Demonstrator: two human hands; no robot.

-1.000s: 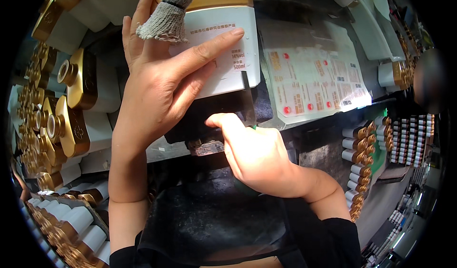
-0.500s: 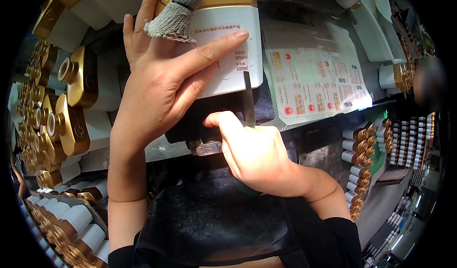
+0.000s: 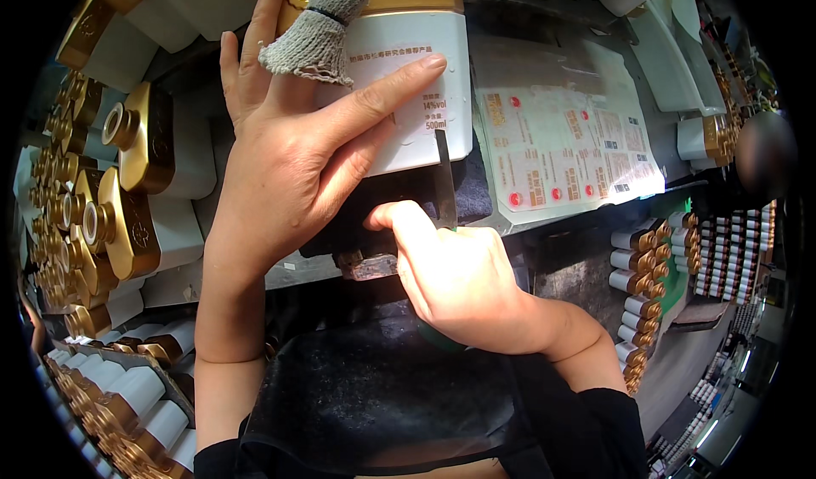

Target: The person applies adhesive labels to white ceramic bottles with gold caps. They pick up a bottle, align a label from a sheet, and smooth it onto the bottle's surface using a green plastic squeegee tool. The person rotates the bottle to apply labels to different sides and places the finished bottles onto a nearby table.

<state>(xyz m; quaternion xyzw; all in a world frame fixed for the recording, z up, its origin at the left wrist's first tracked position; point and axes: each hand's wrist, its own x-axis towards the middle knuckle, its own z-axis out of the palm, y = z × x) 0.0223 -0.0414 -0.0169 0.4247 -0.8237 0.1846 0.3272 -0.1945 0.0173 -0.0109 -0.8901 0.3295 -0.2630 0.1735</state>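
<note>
White and gold, the bottle (image 3: 408,33) pointed away from the tabletop's front edge (image 3: 313,271); I had the left hand (image 3: 293,152) splayed over it, the right hand (image 3: 455,275) clenched on a blade (image 3: 445,186) overlapping its near end.

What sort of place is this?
Probably a bottle-labelling or decorating workshop: rows of matching white-and-gold bottles stand on the left, a sheet of printed labels or decals lies beside the bottle being worked on, and the right hand holds a narrow flat tool.
</note>
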